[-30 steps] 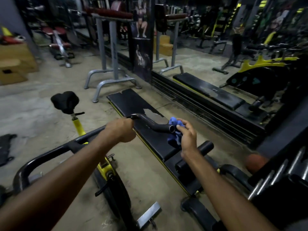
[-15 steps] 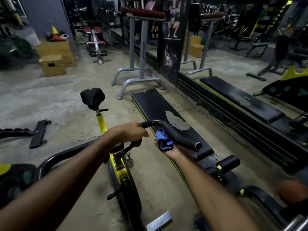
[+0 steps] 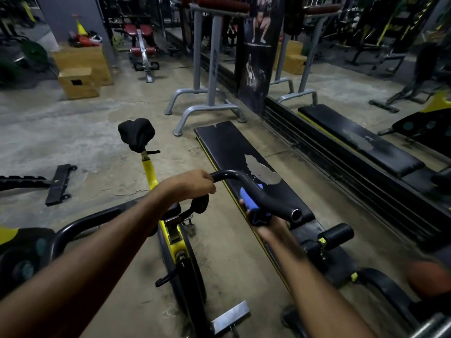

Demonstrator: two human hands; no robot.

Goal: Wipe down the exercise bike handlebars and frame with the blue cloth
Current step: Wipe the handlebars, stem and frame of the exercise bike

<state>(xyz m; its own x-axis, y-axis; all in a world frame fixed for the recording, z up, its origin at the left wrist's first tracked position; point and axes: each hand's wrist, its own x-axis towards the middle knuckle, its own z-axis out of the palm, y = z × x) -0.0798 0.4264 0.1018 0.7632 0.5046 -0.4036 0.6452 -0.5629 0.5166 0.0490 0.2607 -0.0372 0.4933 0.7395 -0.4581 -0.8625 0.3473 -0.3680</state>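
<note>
A yellow and black exercise bike [image 3: 179,252] stands below me, its black saddle [image 3: 136,136] further away. The black handlebar [image 3: 246,182] curves from the left to an open tube end at the right. My left hand [image 3: 189,184] grips the bar near its middle bend. My right hand [image 3: 264,226] reaches up from under the right horn and holds the blue cloth [image 3: 250,206] wrapped around the bar. The fingers of that hand are mostly hidden behind the cloth and the bar.
A worn black bench [image 3: 246,164] lies on the floor just right of the bike, with a foam roller [image 3: 338,236] at its near end. Grey stands [image 3: 207,103], wooden boxes [image 3: 78,82] and a wall mirror [image 3: 366,76] are further off. A black floor bar [image 3: 57,184] lies left.
My right hand slid the blue cloth from the tube end back along the horn toward the bend and now holds it from below. The left hand kept its grip.
</note>
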